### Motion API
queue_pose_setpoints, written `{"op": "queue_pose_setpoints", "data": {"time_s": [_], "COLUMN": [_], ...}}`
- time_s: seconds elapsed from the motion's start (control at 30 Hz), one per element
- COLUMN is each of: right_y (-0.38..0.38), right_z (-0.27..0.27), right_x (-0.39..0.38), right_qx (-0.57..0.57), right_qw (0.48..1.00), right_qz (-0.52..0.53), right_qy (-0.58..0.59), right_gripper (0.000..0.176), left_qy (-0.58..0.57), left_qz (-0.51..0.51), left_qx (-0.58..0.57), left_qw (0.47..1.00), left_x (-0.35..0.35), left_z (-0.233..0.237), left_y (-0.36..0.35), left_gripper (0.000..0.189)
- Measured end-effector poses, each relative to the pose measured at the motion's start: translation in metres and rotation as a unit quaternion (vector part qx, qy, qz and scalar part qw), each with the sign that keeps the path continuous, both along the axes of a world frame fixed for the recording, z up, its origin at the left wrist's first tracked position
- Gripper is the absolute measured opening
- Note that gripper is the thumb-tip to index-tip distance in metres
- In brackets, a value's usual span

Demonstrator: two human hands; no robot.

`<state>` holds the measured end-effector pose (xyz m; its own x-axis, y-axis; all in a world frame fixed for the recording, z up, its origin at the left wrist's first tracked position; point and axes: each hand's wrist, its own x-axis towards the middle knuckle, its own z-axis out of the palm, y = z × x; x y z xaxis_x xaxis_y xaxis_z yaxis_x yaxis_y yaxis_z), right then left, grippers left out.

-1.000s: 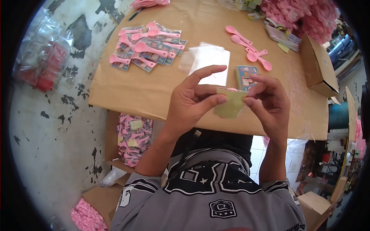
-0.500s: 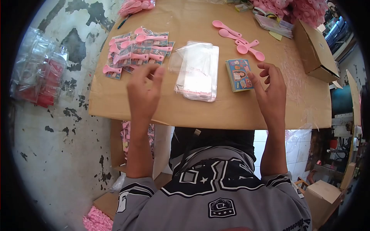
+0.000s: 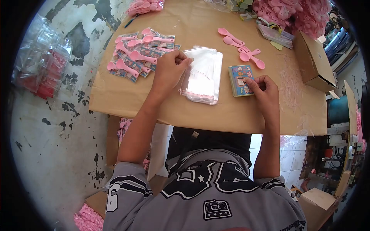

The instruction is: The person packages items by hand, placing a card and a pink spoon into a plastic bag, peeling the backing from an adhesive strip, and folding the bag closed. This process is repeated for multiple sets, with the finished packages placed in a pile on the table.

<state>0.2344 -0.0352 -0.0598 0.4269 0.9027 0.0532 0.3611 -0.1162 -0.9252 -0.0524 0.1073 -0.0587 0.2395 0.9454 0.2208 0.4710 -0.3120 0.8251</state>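
Note:
My left hand (image 3: 169,73) pinches the upper left corner of a clear plastic bag on a pile of clear plastic bags (image 3: 204,79) in the middle of the table. My right hand (image 3: 266,92) has its thumb on the top face of a stack of blue printed cards (image 3: 241,80), with its fingers curled at the stack's right edge. Behind the cards lie several loose pink measuring spoons (image 3: 246,54). To the left, a heap of bagged pink spoons with cards (image 3: 144,50) lies beyond my left hand.
The table (image 3: 123,96) is covered in brown paper. A cardboard box (image 3: 314,61) stands at its right edge. Large heaps of pink spoons (image 3: 293,15) are at the back right. Clear and red plastic packs (image 3: 42,61) lie at the far left, off the table.
My left hand has moved right from the bagged spoons to the clear bags and closed on a corner. My right hand has closed in on the card stack. The view has shifted slightly.

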Motion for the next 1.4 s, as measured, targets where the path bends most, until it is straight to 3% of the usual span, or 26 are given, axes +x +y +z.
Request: {"op": "queue_pose_setpoints", "data": {"time_s": [0.1, 0.27, 0.37, 0.5, 0.67, 0.7, 0.8, 0.9, 1.0, 1.03, 1.13, 1.33, 1.4], "right_y": [0.000, 0.001, 0.004, 0.018, 0.040, 0.042, 0.042, 0.055, 0.074, 0.079, 0.087, 0.091, 0.091], "right_z": [-0.003, 0.006, 0.029, 0.064, 0.074, 0.077, 0.103, 0.107, 0.104, 0.101, 0.096, 0.098, 0.104], "right_x": [0.006, 0.000, -0.016, -0.055, -0.080, -0.082, -0.088, -0.083, -0.071, -0.067, -0.057, -0.048, -0.051], "right_qx": [0.005, 0.012, 0.120, 0.294, 0.347, 0.338, 0.286, 0.241, 0.195, 0.184, 0.114, 0.094, 0.123], "right_qw": [1.000, 0.999, 0.967, 0.888, 0.868, 0.881, 0.920, 0.930, 0.932, 0.933, 0.936, 0.924, 0.938], "right_qz": [0.004, -0.022, -0.038, 0.073, 0.221, 0.228, 0.235, 0.278, 0.304, 0.308, 0.328, 0.361, 0.321], "right_qy": [0.018, -0.029, -0.221, -0.347, -0.279, -0.240, -0.124, -0.002, 0.024, 0.017, 0.060, 0.082, 0.044], "right_gripper": [0.034, 0.032, 0.035, 0.039, 0.028, 0.017, 0.012, 0.012, 0.017, 0.019, 0.024, 0.025, 0.027], "left_qy": [-0.083, -0.229, -0.293, -0.321, -0.322, -0.328, -0.362, -0.208, -0.200, -0.259, -0.224, -0.103, -0.211], "left_qz": [-0.018, -0.063, -0.088, -0.122, -0.162, -0.160, -0.082, -0.110, -0.161, -0.161, -0.075, -0.164, -0.166], "left_qx": [-0.010, -0.177, -0.257, -0.282, -0.277, -0.270, -0.040, 0.045, -0.128, -0.156, -0.055, 0.025, -0.062], "left_qw": [0.996, 0.955, 0.917, 0.896, 0.891, 0.891, 0.928, 0.971, 0.958, 0.940, 0.970, 0.981, 0.961], "left_x": [-0.004, -0.014, -0.024, -0.025, -0.034, -0.037, -0.020, -0.020, -0.020, -0.017, -0.006, -0.007, -0.004], "left_z": [0.003, 0.023, 0.024, 0.043, 0.060, 0.060, 0.052, 0.034, 0.036, 0.029, 0.021, 0.032, 0.031], "left_y": [-0.003, -0.017, -0.019, -0.037, -0.055, -0.057, -0.058, -0.052, -0.052, -0.048, -0.046, -0.041, -0.045], "left_gripper": [0.019, 0.016, 0.016, 0.015, 0.019, 0.021, 0.029, 0.039, 0.043, 0.046, 0.047, 0.035, 0.026]}}
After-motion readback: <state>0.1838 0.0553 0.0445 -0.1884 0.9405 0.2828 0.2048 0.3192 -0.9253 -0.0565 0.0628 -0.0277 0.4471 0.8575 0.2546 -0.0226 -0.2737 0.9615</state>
